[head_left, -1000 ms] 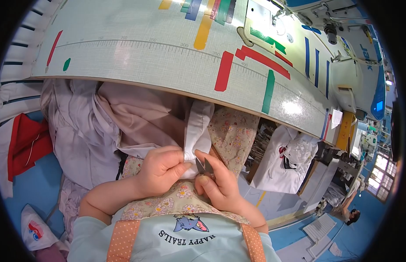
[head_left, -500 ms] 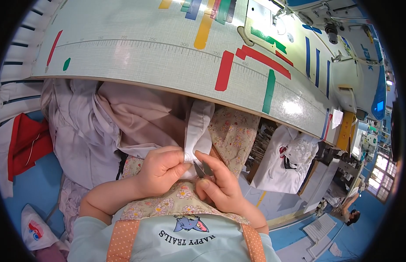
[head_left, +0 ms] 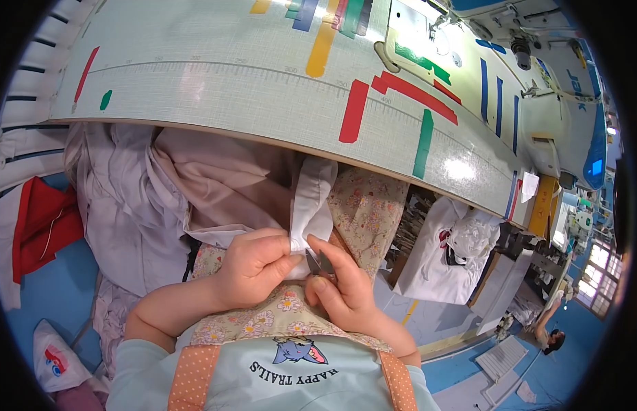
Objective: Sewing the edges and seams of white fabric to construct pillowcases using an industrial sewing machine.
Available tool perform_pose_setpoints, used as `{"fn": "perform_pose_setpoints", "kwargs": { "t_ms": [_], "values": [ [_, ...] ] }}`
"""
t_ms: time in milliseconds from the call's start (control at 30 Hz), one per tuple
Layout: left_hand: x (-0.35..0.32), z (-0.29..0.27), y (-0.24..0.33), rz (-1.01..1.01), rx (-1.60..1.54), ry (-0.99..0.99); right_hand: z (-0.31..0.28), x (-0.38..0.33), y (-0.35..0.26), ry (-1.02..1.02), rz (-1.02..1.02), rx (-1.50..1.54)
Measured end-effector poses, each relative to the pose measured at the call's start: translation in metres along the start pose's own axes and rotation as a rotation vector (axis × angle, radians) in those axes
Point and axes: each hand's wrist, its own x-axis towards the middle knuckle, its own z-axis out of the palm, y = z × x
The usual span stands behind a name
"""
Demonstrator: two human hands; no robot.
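Over my lap, my left hand (head_left: 253,268) is closed, pinching the edge of a white fabric band (head_left: 310,195) between thumb and fingers. The band hangs down from under the table edge and joins the pale garment cloth (head_left: 219,164) bunched there. My right hand (head_left: 344,288) is closed around small dark thread snips (head_left: 318,263). Their blades are slightly apart and point at the fabric beside my left fingertips. My right index fingertip touches the band. Whether a thread lies between the blades is too small to tell. Beneath both hands is my flowered apron (head_left: 284,312).
A sewing table (head_left: 195,89) with a printed ruler and coloured tape strips spans the far side. The sewing machine (head_left: 551,123) stands at its right. White cloth (head_left: 428,267) hangs below the table. Red cloth (head_left: 44,219) lies left. Another person (head_left: 553,335) is far right.
My right thumb and the snips shift very slightly at the band's edge. My left hand keeps its pinch in the same place.
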Motion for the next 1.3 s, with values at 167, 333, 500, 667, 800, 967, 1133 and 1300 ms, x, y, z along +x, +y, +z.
{"fn": "perform_pose_setpoints", "kwargs": {
  "t_ms": [167, 333, 500, 667, 800, 967, 1133, 1300],
  "values": [
    [0.0, -0.001, 0.0, -0.024, 0.007, -0.016, 0.004, 0.004, 0.001, 0.06, -0.089, -0.127],
    [0.0, -0.001, 0.001, -0.064, -0.006, -0.013, 0.006, 0.006, 0.005, 0.104, -0.158, -0.164],
    [0.0, -0.001, 0.0, -0.074, -0.015, -0.011, 0.008, 0.01, 0.004, 0.164, -0.227, -0.268],
    [-0.002, -0.001, 0.0, -0.069, -0.042, 0.008, 0.009, 0.014, 0.003, 0.185, -0.274, -0.334],
    [-0.002, -0.002, -0.001, -0.076, -0.035, 0.011, 0.011, 0.015, 0.004, 0.206, -0.292, -0.364],
    [0.001, -0.001, 0.0, -0.092, -0.066, 0.014, 0.014, 0.015, 0.006, 0.233, -0.288, -0.378],
    [-0.008, 0.003, -0.009, -0.11, -0.015, -0.059, 0.007, 0.007, 0.011, 0.419, -0.271, -0.128],
    [-0.005, 0.0, -0.002, -0.158, -0.095, 0.039, -0.002, 0.001, 0.0, 0.065, -0.073, 0.071]
  ]
}}
